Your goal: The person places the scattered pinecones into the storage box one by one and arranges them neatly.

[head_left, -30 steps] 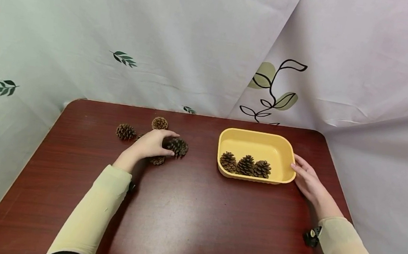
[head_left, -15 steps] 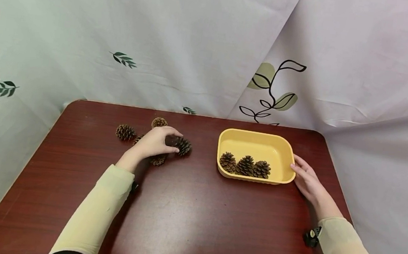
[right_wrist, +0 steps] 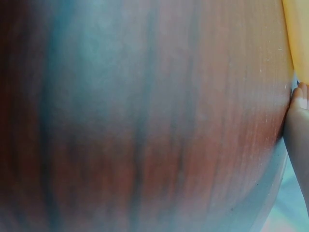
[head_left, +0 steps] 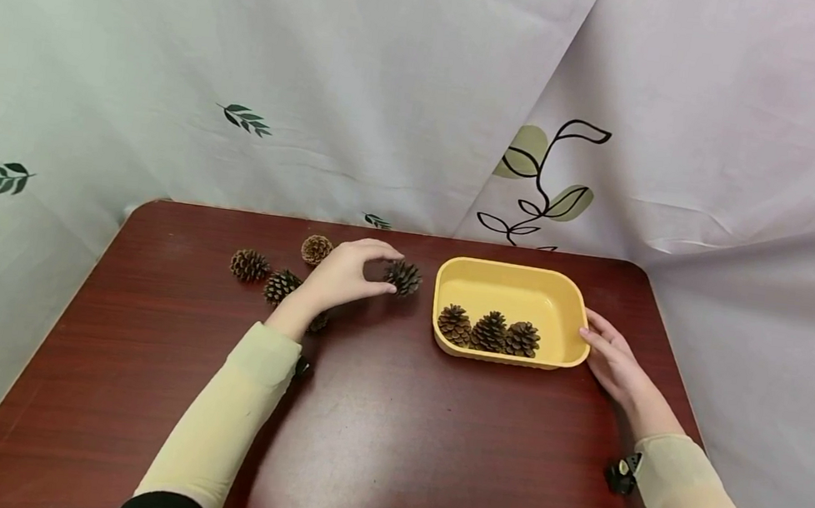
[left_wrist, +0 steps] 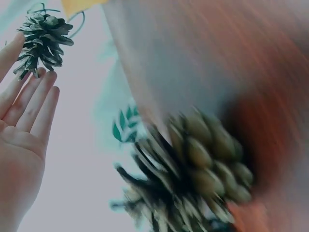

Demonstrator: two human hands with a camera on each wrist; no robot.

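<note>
My left hand [head_left: 342,278] pinches a dark pine cone [head_left: 403,279] between thumb and fingertips, just left of the yellow tray [head_left: 554,361]. In the left wrist view, the held pine cone [left_wrist: 44,41] sits at the fingertips, its scales spread. Three more pine cones [head_left: 491,331] stand in a row along the tray's near wall. At the tray's right end, my right hand [head_left: 615,357] holds the rim, thumb on the near side. The right wrist view catches only the thumb [right_wrist: 300,113] against the yellow wall.
Several pine cones lie on the brown table [head_left: 385,453] at the left, including one at the far left [head_left: 250,265], one behind the hand [head_left: 316,249] and one beside the wrist [head_left: 282,286]. A patterned white cloth [head_left: 360,73] hangs behind the table.
My left hand has moved right and away from me with the pine cone, toward the tray, uncovering a cone on the table. My right hand and the tray stay in place.
</note>
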